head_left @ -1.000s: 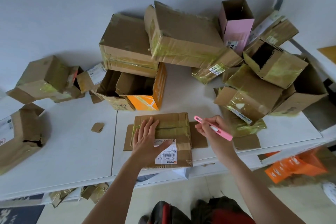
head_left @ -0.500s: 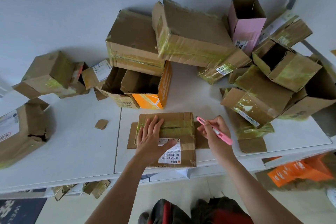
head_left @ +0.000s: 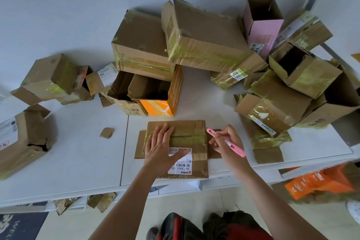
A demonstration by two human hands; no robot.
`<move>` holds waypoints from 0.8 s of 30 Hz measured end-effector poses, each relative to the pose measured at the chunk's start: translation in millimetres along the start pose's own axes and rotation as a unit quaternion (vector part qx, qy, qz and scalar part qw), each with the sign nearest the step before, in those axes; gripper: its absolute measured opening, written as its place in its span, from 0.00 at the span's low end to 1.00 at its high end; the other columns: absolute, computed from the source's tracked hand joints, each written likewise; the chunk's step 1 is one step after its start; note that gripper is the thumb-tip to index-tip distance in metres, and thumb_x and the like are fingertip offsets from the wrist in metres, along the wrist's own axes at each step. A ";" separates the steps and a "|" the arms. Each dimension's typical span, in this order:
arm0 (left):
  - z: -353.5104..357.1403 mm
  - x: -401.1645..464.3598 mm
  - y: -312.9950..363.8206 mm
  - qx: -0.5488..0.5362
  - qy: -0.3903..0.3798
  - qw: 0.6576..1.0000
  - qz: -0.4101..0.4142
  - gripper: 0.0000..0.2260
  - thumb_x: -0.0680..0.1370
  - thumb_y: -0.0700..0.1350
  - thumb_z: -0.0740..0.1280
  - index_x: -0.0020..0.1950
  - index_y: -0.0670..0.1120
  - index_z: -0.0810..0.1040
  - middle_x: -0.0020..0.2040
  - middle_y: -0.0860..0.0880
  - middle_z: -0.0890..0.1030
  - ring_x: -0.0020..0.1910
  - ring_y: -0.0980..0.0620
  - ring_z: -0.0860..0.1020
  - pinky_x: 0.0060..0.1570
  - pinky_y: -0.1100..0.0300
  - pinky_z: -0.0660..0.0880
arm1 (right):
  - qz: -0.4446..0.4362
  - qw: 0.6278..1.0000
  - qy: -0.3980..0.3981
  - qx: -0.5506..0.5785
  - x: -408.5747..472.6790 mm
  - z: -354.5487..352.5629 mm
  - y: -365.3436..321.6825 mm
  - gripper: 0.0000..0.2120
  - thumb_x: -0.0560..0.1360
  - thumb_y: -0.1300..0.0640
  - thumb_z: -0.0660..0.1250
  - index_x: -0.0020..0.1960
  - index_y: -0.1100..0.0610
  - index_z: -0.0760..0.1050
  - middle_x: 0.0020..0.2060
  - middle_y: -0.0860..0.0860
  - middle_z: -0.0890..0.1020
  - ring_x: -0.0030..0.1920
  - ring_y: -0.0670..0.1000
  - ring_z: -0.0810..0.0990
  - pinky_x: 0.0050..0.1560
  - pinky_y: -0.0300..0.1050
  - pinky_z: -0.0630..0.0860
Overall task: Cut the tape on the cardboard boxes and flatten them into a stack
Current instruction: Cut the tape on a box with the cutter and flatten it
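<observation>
A small taped cardboard box [head_left: 191,134] with a white barcode label lies at the front edge of the white table [head_left: 78,154]. My left hand [head_left: 161,150] presses flat on its top, fingers straight, thumb on the label. My right hand [head_left: 228,144] grips a pink box cutter [head_left: 226,142] like a pen. The cutter's tip sits at the box's right edge, level with the yellowish tape seam.
Taped and opened boxes pile up behind: two large brown ones [head_left: 204,35], an orange one [head_left: 161,95], a pink one [head_left: 263,25], several at right [head_left: 303,72] and left [head_left: 48,78]. A cardboard scrap [head_left: 106,132] lies left. Orange cardboard [head_left: 315,181] sits below the table.
My right hand has brought the cutter's tip down and left to the box's right edge. My left hand has stayed pressed on the box.
</observation>
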State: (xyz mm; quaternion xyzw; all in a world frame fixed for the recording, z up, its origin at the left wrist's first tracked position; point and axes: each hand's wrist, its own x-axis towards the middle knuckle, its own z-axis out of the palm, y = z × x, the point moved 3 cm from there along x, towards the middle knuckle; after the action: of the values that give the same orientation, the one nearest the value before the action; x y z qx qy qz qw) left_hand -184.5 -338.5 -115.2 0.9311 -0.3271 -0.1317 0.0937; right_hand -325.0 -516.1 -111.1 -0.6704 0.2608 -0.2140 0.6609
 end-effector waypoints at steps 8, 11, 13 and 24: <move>-0.5 -0.7 0.4 -0.003 0.002 1.000 0.002 0.58 0.55 0.85 0.34 0.80 0.55 0.49 0.81 0.56 0.47 0.79 0.53 0.41 0.74 0.52 0.35 | 0.016 1.000 -0.025 -0.004 -8.8 -4.3 1.3 0.06 0.80 0.65 0.63 0.45 0.61 0.68 0.37 0.56 0.81 0.43 0.56 0.84 0.48 0.53 0.84; 0.4 0.5 0.7 -0.007 0.003 1.000 0.005 0.58 0.56 0.85 0.35 0.80 0.55 0.50 0.81 0.56 0.47 0.79 0.54 0.41 0.74 0.52 0.35 | 0.019 0.999 -0.028 -0.019 -11.5 -5.1 3.6 0.07 0.80 0.66 0.63 0.45 0.61 0.67 0.37 0.56 0.81 0.42 0.55 0.84 0.49 0.54 0.83; 0.0 0.6 0.8 -0.009 0.003 1.000 0.005 0.58 0.56 0.85 0.35 0.80 0.55 0.50 0.81 0.56 0.47 0.79 0.54 0.41 0.73 0.53 0.35 | 0.009 0.999 -0.037 -0.034 -13.5 -5.4 3.2 0.07 0.80 0.67 0.63 0.44 0.61 0.67 0.37 0.57 0.80 0.42 0.55 0.84 0.49 0.57 0.83; -0.9 -0.9 1.8 -0.015 0.006 1.000 0.006 0.58 0.56 0.85 0.35 0.80 0.55 0.50 0.81 0.56 0.47 0.80 0.53 0.42 0.73 0.53 0.35 | -0.049 0.990 -0.078 -0.105 -34.3 -12.6 3.4 0.08 0.80 0.63 0.64 0.44 0.57 0.67 0.35 0.54 0.80 0.40 0.54 0.83 0.46 0.65 0.79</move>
State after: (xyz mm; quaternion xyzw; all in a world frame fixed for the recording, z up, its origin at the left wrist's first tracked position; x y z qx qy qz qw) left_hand -185.9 -339.1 -113.7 0.9282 -0.3303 -0.1307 0.1108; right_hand -359.6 -504.1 -112.1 -0.7628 0.1958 -0.1644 0.5939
